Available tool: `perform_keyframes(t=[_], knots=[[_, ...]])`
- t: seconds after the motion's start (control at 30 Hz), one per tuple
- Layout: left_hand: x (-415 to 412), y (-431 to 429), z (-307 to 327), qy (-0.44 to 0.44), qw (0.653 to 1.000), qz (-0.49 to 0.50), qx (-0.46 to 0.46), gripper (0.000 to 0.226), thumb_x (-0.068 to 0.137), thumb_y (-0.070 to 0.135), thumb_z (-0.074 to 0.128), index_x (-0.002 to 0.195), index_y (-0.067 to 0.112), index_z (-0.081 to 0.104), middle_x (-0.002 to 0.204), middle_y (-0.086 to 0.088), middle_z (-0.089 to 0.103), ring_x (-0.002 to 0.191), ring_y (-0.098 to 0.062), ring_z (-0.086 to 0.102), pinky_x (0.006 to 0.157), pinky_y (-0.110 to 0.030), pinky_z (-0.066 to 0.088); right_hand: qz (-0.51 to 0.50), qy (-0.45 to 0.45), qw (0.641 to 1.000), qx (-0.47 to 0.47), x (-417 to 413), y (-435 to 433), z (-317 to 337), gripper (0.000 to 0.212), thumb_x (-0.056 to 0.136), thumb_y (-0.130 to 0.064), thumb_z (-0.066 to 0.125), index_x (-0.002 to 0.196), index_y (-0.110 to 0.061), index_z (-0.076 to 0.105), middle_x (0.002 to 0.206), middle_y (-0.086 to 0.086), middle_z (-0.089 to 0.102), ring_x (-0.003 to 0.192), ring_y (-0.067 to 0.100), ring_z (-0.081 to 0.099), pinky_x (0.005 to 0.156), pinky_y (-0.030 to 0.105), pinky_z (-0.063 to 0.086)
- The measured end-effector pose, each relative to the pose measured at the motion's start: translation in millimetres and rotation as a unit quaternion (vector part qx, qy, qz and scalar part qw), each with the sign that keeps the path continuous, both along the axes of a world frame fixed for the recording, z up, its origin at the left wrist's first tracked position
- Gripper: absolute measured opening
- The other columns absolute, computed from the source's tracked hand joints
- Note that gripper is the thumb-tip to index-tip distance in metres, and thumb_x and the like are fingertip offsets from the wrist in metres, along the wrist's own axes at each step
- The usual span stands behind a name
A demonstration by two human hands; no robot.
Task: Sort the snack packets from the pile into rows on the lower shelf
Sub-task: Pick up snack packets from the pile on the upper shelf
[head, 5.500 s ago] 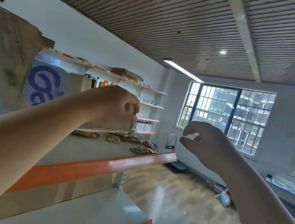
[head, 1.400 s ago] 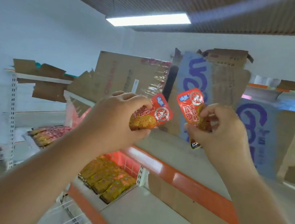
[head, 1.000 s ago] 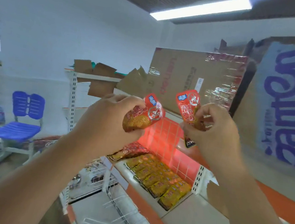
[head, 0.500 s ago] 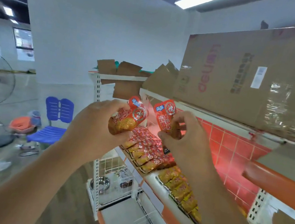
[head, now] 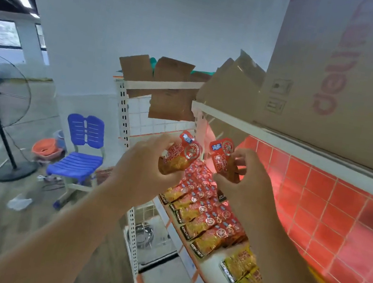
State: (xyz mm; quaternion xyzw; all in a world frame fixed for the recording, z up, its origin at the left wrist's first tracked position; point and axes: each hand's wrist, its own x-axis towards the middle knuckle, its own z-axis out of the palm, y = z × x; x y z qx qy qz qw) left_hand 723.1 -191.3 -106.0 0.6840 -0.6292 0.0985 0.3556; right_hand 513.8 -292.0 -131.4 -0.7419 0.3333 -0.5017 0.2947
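Snack packet [head: 181,156] in the left hand [head: 143,171] tilts with its top up and to the right, its lower end buried in the curled fingers. A second packet [head: 221,161], pinched by the right hand [head: 250,184], stands nearly upright and is partly covered. Both are held above the lower shelf [head: 210,265], where rows of red packets [head: 207,219] and blurred yellow packets [head: 248,280] lie. A cardboard box [head: 343,81] sits overhead, and a blue chair [head: 80,148] stands to the left.

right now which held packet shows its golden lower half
The left packet, in the left hand: its golden lower half is exposed. The right packet, in the right hand, shows mainly its red top.
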Motion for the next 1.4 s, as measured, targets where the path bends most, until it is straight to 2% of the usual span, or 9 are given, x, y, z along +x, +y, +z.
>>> perform_keyframes(t=[0.13,0.3,0.4,0.57,0.7,0.77,0.87,1.03,1.4], knots=[[18,-41,-25,0.030,0.999,-0.028,0.036,0.071,0.071,0.068,0.066,0.136,0.053,0.042,0.105,0.026,0.059,0.094,0.002,0.060,0.075,-0.028,0.056,-0.013,0.025,0.999,0.022,17,-30,-24,0.049,0.079,-0.024,0.087,0.106,-0.045,0.052,0.099,-0.024,0.059,0.085,-0.009,0.064,0.065,0.027,0.060],[38,-90,-61,0.059,0.993,-0.072,0.067,0.080,0.066,0.075,0.060,0.140,0.054,0.040,0.100,0.038,0.050,0.093,0.011,0.057,0.072,-0.014,0.047,-0.039,0.070,0.996,0.050,41,-64,-54,0.050,0.079,-0.029,0.085,0.114,-0.043,0.053,0.102,-0.021,0.059,0.083,0.003,0.067,0.067,0.036,0.062],[52,-124,-86,0.051,0.992,-0.085,0.079,0.084,0.070,0.072,0.068,0.145,0.054,0.035,0.111,0.032,0.054,0.098,0.001,0.061,0.074,-0.013,0.043,-0.069,0.090,0.990,0.080,58,-84,-79,0.053,0.077,-0.038,0.085,0.114,-0.045,0.048,0.106,-0.016,0.058,0.086,0.012,0.067,0.070,0.043,0.061],[90,-191,-137,0.042,0.984,-0.118,0.127,0.091,0.076,0.072,0.071,0.151,0.056,0.022,0.137,0.012,0.061,0.120,-0.016,0.061,0.093,-0.038,0.055,-0.153,0.143,0.966,0.155,88,-114,-133,0.056,0.073,-0.052,0.084,0.111,-0.045,0.044,0.106,-0.015,0.059,0.089,0.010,0.064,0.073,0.039,0.057],[125,-240,-183,0.020,0.971,-0.144,0.191,0.096,0.072,0.081,0.060,0.149,0.064,0.006,0.140,0.003,0.054,0.116,-0.029,0.064,0.079,-0.040,0.050,-0.230,0.167,0.938,0.199,125,-125,-172,0.066,0.072,-0.053,0.081,0.123,-0.050,0.039,0.111,-0.014,0.060,0.091,0.006,0.060,0.068,0.024,0.045],[136,-258,-201,0.000,0.959,-0.164,0.230,0.096,0.072,0.083,0.057,0.149,0.064,0.001,0.139,0.000,0.052,0.112,-0.032,0.065,0.077,-0.041,0.051,-0.249,0.190,0.918,0.242,144,-125,-184,0.081,0.074,-0.052,0.079,0.139,-0.052,0.031,0.111,-0.004,0.058,0.085,0.011,0.063,0.067,0.028,0.046],[151,-279,-223,0.000,0.938,-0.222,0.266,0.094,0.072,0.085,0.049,0.151,0.058,0.005,0.131,0.005,0.054,0.109,-0.025,0.065,0.079,-0.038,0.050,-0.289,0.242,0.876,0.300,173,-129,-197,0.083,0.076,-0.053,0.072,0.144,-0.053,0.024,0.110,-0.001,0.048,0.076,0.012,0.064,0.065,0.032,0.052],[160,-292,-241,-0.047,0.921,-0.260,0.287,0.088,0.079,0.074,0.058,0.150,0.043,0.017,0.128,0.002,0.056,0.106,-0.027,0.065,0.081,-0.041,0.054,-0.345,0.280,0.830,0.337,211,-124,-208,0.078,0.078,-0.061,0.067,0.143,-0.046,0.027,0.117,0.002,0.048,0.105,0.027,0.063,0.075,0.036,0.049],[174,-297,-259,-0.099,0.906,-0.325,0.252,0.077,0.088,0.072,0.055,0.152,0.035,0.031,0.120,0.014,0.065,0.106,-0.013,0.066,0.082,-0.033,0.055,-0.399,0.308,0.780,0.371,235,-117,-222,0.088,0.086,-0.059,0.071,0.151,-0.033,0.018,0.126,0.007,0.048,0.112,0.028,0.061,0.078,0.034,0.047]])
